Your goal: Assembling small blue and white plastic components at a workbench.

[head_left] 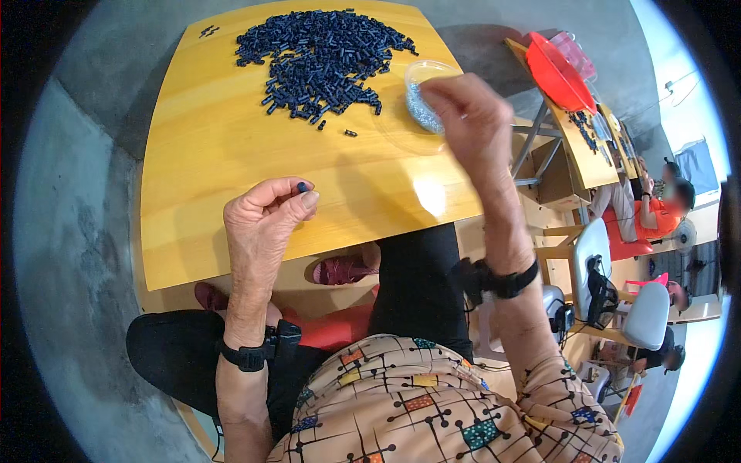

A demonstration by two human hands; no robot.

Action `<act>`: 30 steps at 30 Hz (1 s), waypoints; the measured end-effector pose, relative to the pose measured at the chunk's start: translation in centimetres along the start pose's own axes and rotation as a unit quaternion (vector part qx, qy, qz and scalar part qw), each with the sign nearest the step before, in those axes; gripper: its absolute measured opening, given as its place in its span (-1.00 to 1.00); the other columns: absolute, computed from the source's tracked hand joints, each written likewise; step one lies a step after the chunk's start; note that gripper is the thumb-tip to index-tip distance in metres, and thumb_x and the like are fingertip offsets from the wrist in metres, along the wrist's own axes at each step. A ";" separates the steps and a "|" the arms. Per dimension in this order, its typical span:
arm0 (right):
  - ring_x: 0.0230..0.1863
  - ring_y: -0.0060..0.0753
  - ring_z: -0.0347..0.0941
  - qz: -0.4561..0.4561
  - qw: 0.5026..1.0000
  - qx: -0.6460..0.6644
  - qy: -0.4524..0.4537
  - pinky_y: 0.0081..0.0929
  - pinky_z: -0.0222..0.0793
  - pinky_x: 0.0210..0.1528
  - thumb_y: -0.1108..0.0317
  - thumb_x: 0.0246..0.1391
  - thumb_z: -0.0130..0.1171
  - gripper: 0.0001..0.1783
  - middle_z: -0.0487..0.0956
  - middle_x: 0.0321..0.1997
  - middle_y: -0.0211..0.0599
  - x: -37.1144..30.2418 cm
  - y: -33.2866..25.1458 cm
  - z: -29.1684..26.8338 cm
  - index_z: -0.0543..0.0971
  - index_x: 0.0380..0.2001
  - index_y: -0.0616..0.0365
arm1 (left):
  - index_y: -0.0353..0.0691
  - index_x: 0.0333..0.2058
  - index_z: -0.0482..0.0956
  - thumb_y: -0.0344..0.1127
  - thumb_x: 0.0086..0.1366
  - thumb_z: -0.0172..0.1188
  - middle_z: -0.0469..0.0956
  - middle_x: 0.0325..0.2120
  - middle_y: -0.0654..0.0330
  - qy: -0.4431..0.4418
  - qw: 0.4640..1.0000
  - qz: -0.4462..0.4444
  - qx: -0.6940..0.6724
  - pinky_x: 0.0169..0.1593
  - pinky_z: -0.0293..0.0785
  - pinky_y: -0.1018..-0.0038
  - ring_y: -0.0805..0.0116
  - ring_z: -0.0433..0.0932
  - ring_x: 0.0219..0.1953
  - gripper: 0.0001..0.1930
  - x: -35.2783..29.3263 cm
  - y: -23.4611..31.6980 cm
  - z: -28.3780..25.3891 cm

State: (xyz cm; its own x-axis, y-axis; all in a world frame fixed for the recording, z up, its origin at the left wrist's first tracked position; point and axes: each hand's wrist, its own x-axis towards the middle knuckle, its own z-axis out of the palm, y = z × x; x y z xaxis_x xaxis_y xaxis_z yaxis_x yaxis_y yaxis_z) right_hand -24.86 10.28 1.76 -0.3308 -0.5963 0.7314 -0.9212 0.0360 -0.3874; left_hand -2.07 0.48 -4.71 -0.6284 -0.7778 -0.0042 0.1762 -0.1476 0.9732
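Note:
My left hand (pixel 266 220) is raised over the near part of the yellow table, thumb and fingers closed on a small dark blue cylindrical piece (pixel 302 187). One end of the piece shows above the thumb. My right hand (pixel 475 119) is over the edge of a clear round tub (pixel 431 71), its fingers drawn together and blurred. Whatever they pinch, if anything, is too small or smeared to make out. Inside the tub lie many tiny silvery-blue parts (pixel 421 112). A large pile of dark blue cylindrical pieces (pixel 324 58) covers the far middle of the table.
A few loose pieces (pixel 208 32) lie at the table's (pixel 193 177) far left corner, and one single piece (pixel 350 133) sits nearer than the pile. To the right, a red basin (pixel 557 73) stands on another table. Beyond are chairs (pixel 590 262) and other seated people (pixel 656 212).

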 end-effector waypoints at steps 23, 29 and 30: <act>-0.61 -0.50 0.47 0.151 0.954 -0.087 -0.242 -0.49 0.39 -0.51 0.24 -0.09 0.20 -0.76 0.55 -0.62 -0.19 2.0 8.9 0.6 0.60 -0.48 0.23 | -0.36 -0.38 0.61 -0.50 0.01 0.29 0.57 -0.55 0.27 -0.037 0.998 0.010 0.059 -0.40 0.41 0.72 0.65 0.47 -0.51 -0.85 -0.2 0.0 -0.1; -0.64 -0.76 0.33 0.263 0.945 -0.007 -0.196 -0.74 0.23 -0.63 0.25 0.04 0.11 -0.77 0.49 -0.65 -0.48 2.3 9.1 -0.2 0.56 -0.50 0.21 | -0.37 -0.34 0.59 -0.47 0.09 0.22 0.51 -0.53 0.28 -0.043 0.996 0.032 0.071 -0.36 0.39 0.67 0.56 0.44 -0.48 -0.86 -0.2 0.3 0.0; -0.64 -0.71 0.36 0.304 0.928 0.100 -0.189 -0.71 0.27 -0.62 0.26 0.05 0.09 -0.76 0.53 -0.59 -0.43 2.3 9.3 -0.2 0.56 -0.47 0.24 | -0.38 -0.33 0.59 -0.48 0.10 0.20 0.50 -0.51 0.26 -0.043 0.996 0.027 0.073 -0.34 0.39 0.65 0.55 0.44 -0.47 -0.86 -0.3 0.4 -0.1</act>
State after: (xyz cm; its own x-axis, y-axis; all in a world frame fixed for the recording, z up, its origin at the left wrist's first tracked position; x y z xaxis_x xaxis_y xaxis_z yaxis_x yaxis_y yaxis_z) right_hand -34.21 9.46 -0.05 -0.6463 -0.7551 0.1097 -0.5191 0.3297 -0.7886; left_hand -1.73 0.61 -4.38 -0.6850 -0.7260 0.0618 0.1032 -0.0127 0.9946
